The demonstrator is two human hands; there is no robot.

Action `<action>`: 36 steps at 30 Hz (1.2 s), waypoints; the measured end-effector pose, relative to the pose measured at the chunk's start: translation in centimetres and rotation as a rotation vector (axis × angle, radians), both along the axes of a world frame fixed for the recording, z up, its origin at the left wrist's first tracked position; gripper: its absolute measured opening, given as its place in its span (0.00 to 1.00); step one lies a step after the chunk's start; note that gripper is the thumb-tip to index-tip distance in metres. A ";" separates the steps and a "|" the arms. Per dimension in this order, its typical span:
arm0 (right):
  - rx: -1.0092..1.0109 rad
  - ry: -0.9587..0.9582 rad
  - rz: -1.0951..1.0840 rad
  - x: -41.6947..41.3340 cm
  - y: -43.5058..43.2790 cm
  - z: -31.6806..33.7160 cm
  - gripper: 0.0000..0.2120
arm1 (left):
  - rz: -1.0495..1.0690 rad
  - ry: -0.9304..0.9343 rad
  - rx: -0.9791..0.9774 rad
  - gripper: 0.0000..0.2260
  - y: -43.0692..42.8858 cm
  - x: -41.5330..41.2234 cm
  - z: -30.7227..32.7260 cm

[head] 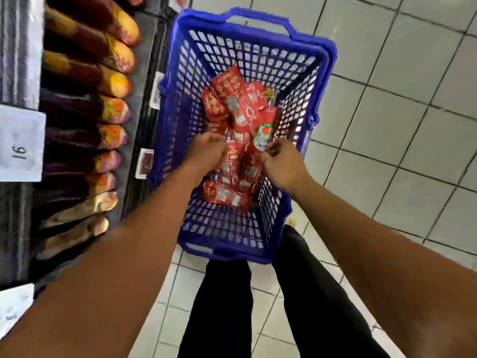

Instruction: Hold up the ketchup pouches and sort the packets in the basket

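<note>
- A blue plastic lattice basket (304,81) with a moulded handle sits on the pale tiled floor (402,104), centre of the frame, directly ahead of the person's dark-trousered legs (227,306). Judged placement: close to the shelving so that goods can be reached from a standing stoop.
- Inside the basket, middle of the frame, lies a loose heap of red printed foil sachets (233,104), overlapping and tilted at various angles; they appear dumped rather than stacked.
- Left hand (206,148), centre of the frame: fingers curled down into the heap, gripping or pinching the sachets at its left side. The exact sachet held is hidden under the knuckles.
- Right hand (282,164), just right of centre: fingers curled, pinching the lower end of a red-and-white sachet with a tomato picture (263,134), which stands tilted against the heap.
- Both hands meet over the heap's near half, seemingly sorting or gathering it.
- Left of the frame: a dark store shelf (144,99) carrying a row of yellow, orange and purple snack packets (113,109), blurred, with price tags (145,162) on the edge.
</note>
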State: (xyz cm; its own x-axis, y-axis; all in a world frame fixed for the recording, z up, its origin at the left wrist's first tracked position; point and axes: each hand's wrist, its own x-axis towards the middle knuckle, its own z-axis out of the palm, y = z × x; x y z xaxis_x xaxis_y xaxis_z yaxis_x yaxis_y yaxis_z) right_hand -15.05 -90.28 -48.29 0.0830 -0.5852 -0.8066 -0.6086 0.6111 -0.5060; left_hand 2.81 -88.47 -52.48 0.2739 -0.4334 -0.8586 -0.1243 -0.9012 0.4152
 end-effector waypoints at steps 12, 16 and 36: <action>-0.024 0.342 0.696 3.8 0.4 -14.4 0.28 | -0.923 -0.241 -0.055 0.25 -0.9 -1.1 -13.4; -0.004 0.427 0.700 4.0 1.0 -16.3 0.32 | -1.083 -0.264 0.054 0.33 -1.1 -1.2 -14.6; -0.066 0.395 1.059 3.6 2.3 -11.9 0.16 | -1.197 -0.264 0.190 0.29 1.0 -1.6 -9.6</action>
State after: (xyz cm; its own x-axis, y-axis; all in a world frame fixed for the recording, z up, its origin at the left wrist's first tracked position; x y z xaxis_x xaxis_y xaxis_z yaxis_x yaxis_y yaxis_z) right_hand -11.42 -87.99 -60.15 0.3083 -0.4145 -0.8562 -0.9284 -0.3274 -0.1758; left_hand 1.23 -87.44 -62.03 -0.0343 -0.4047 -0.9138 -0.9703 -0.2057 0.1276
